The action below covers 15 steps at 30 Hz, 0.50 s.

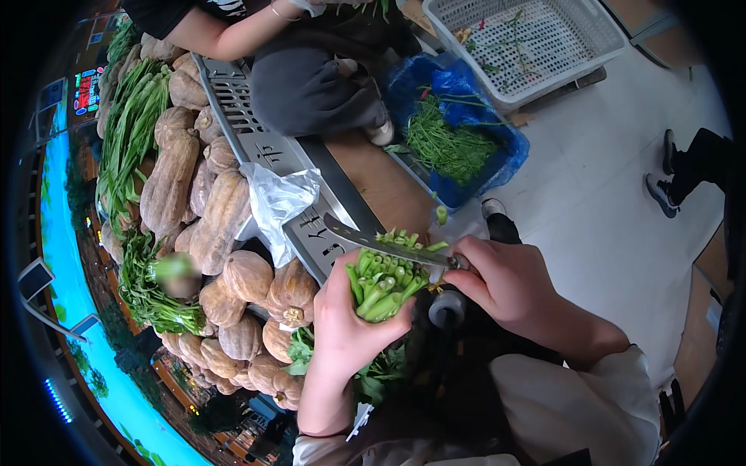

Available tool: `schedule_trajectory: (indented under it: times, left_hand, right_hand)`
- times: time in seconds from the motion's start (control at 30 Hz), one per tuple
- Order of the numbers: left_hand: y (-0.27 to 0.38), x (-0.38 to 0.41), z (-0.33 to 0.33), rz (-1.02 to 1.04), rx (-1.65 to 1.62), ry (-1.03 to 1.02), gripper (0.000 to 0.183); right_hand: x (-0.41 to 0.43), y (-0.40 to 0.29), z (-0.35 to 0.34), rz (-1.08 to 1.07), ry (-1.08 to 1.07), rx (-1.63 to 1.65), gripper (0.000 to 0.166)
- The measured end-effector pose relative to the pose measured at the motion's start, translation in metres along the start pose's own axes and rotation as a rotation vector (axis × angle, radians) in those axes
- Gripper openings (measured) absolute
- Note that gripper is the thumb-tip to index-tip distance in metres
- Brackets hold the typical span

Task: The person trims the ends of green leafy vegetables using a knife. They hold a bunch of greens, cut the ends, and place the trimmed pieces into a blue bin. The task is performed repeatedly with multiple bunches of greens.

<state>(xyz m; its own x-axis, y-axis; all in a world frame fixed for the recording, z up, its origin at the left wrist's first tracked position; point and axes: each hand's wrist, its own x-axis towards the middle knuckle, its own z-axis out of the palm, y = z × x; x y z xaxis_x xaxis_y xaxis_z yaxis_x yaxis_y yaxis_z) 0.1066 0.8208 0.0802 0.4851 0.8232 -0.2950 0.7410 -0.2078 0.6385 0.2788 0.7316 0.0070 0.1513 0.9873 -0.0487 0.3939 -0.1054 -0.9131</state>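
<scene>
My left hand (361,326) is wrapped around a bunch of green leafy-vegetable stems (387,279), cut ends facing up and leaves hanging below. In my right hand (501,279) is a knife (379,243) with a curved metal blade and a row of holes. The blade lies across the cut ends of the bunch. A short piece of stem (442,215) shows just beyond the knife. A crumpled clear plastic bag (282,201) rests on the metal stand rim to the left of the bunch.
Squashes (224,215) and bundles of long greens (131,128) fill the stand at left. Another person (315,87) sits at the top, holding greens. Near them are a blue-lined bin (507,169) of green trimmings and a white perforated crate (524,87). A person's legs (690,169) are at far right.
</scene>
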Motion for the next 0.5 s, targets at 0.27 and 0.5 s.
schedule_trajectory:
  times: [0.27, 0.5]
  left_hand:
    - [-0.007, 0.001, -0.011, -0.089, -0.165, 0.073, 0.054]
    - [-0.005, 0.008, -0.005, -0.118, -0.181, 0.003, 0.054]
  right_hand:
    - [-0.013, -0.001, 0.002, 0.08, -0.036, 0.068, 0.026]
    - [0.012, 0.0, 0.015, -0.001, 0.053, 0.026, 0.021]
